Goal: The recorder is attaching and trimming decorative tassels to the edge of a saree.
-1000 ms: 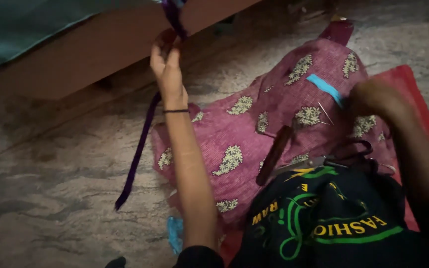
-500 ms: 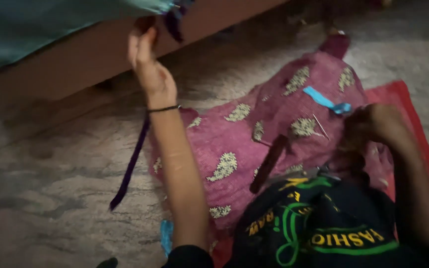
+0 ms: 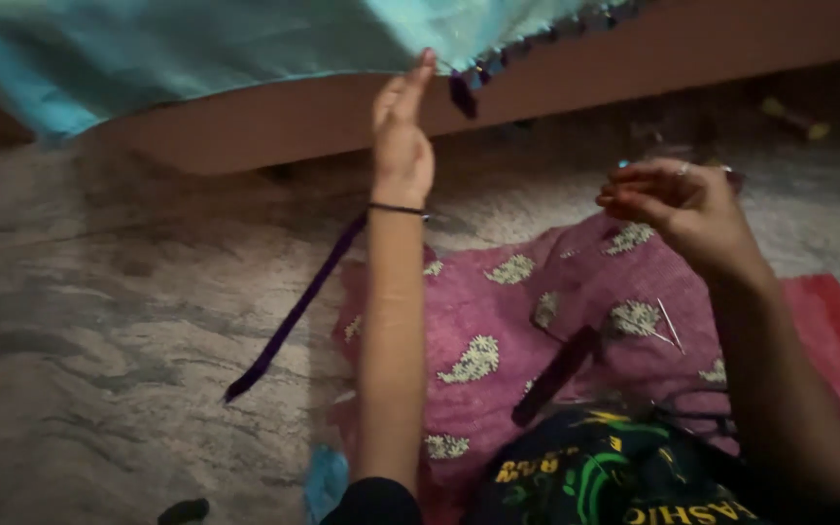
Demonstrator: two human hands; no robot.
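My left hand point(image 3: 401, 136) is raised to the hanging edge of a turquoise cloth point(image 3: 196, 53), its fingers on the beaded hem, where a dark purple ribbon point(image 3: 294, 311) is gripped and trails down to the floor. My right hand point(image 3: 678, 209) hovers above a pink cloth with pale leaf patterns point(image 3: 537, 331), fingertips pinched together on something too small to make out. A thin needle point(image 3: 670, 324) lies on the pink cloth.
A wooden bed frame point(image 3: 274, 126) runs along the top under the turquoise cloth. A red mat point(image 3: 833, 340) lies under the pink cloth on a mottled stone floor point(image 3: 99, 321). A dark strip point(image 3: 556, 374) rests on the pink cloth near my lap.
My left hand rose higher to the turquoise hem. My right hand lifted off the pink cloth and now hovers in the air with fingers pinched. The view tilted upward.
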